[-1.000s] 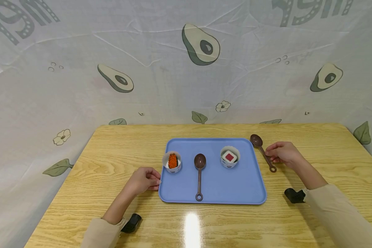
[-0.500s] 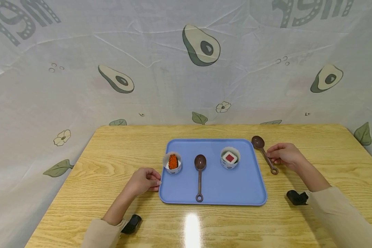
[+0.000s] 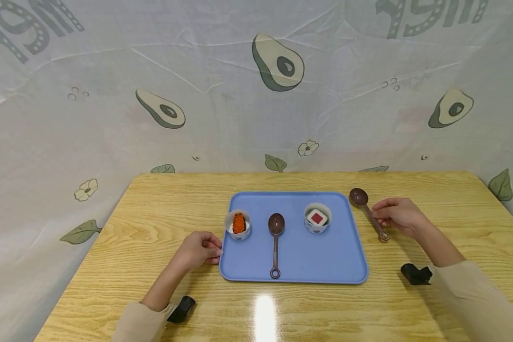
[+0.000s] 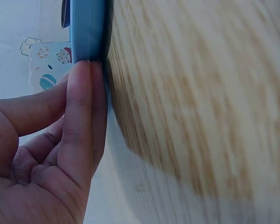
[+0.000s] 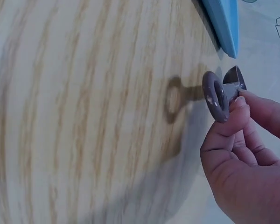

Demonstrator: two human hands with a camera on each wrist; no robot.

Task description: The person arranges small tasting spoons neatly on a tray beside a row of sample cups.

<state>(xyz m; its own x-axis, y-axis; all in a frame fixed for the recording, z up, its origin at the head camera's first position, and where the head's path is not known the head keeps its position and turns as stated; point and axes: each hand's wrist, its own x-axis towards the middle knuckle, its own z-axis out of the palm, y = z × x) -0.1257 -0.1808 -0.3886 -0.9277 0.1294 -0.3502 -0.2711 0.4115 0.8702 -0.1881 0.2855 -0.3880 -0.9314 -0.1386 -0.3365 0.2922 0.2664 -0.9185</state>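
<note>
My left hand (image 3: 196, 249) is at the left rim of a blue tray (image 3: 312, 266), its fingertips bunched against the edge. In the left wrist view, the fingers (image 4: 77, 121) meet the tray's side wall, and their far tips are partly hidden. My right hand (image 3: 399, 216) pinches the handle of a brown spoon (image 3: 359, 197) just right of the tray. The right wrist view shows the spoon's ring end (image 5: 217, 100) held off the table, its shadow beside it. Another brown spoon (image 3: 276, 223) lies lengthwise in the tray's middle.
Toward the tray's left rim stands a paper cup (image 3: 234, 232) with orange-topped sushi (image 3: 239, 223). A second paper cup (image 3: 318, 228), at the tray's right, holds white sushi (image 3: 317, 217) with a red centre. Behind the wooden table (image 3: 175, 190) hangs an avocado-print cloth (image 3: 222, 114).
My right hand has shifted slightly rightward with the spoon, widening the gap between its bowl and the tray. The left hand and the tray have stayed in place.
</note>
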